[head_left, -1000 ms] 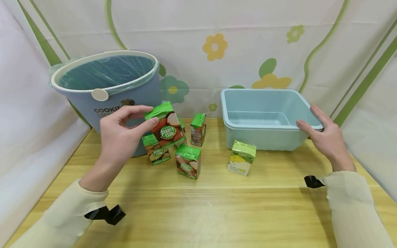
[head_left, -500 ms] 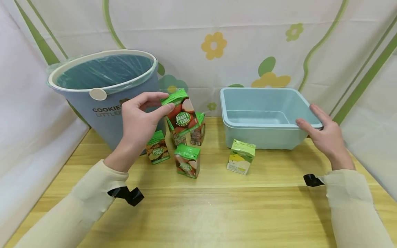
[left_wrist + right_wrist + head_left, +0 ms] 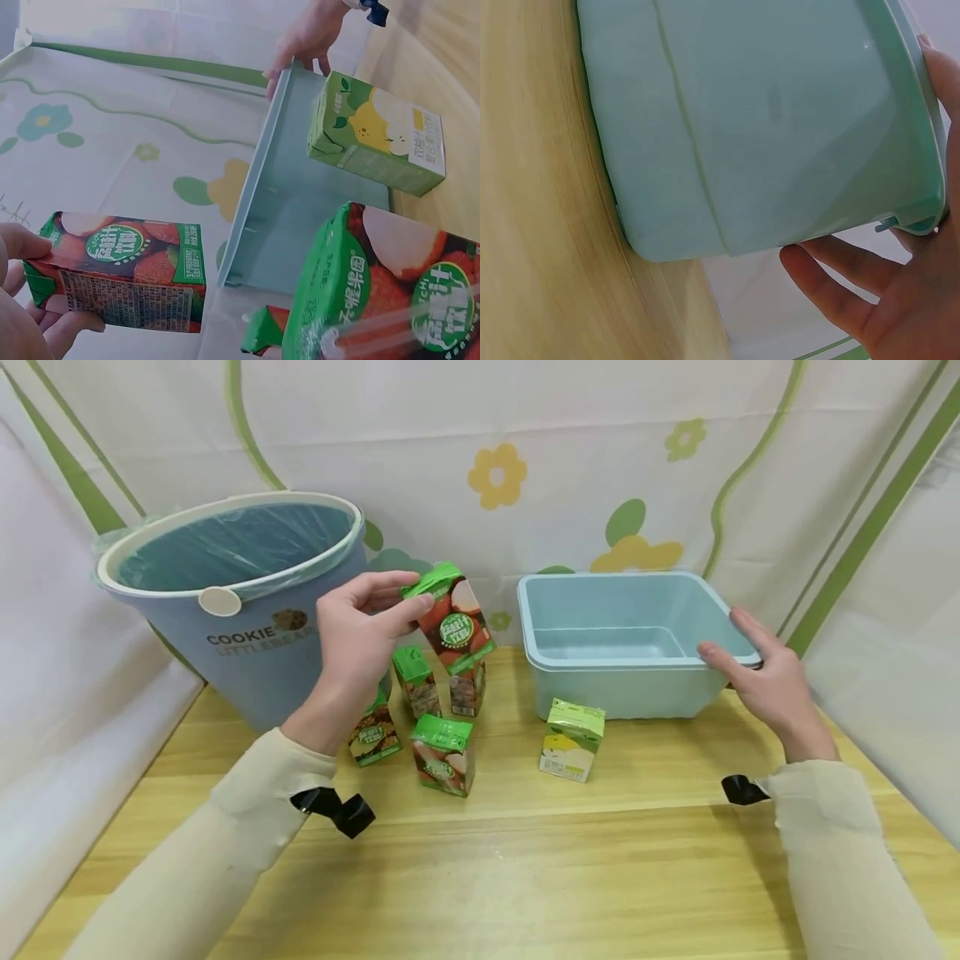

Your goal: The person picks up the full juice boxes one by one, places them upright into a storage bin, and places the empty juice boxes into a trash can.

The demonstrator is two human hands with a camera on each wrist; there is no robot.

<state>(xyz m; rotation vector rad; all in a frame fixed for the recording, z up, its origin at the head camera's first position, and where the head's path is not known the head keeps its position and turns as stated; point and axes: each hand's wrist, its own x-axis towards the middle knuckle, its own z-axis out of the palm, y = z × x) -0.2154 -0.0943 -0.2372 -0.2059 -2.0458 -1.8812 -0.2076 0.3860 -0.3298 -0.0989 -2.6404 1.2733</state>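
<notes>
My left hand (image 3: 358, 631) pinches a red juice carton (image 3: 456, 625) by its green top, between thumb and fingers. The carton is tilted in the air above the other cartons; its printed side (image 3: 124, 300) shows in the left wrist view. At the right, my right hand (image 3: 783, 693) grips the rim corner of a light blue plastic bin (image 3: 615, 691), thumb over the edge. In the right wrist view, fingers (image 3: 821, 289) lie by the outer wall of the bin. No contents show inside the bin in the head view.
Under the held carton, several green-topped cartons stand on the wooden table, one in front (image 3: 442, 760). A yellow-green carton (image 3: 572, 739) stands before the bin. A blue trash can (image 3: 258, 672) with a plastic liner is at the left. A patterned curtain (image 3: 420, 468) closes the back.
My left hand has carried the carton right and upward, away from the trash can. My right hand keeps its grip on the bin. The head view has shifted slightly.
</notes>
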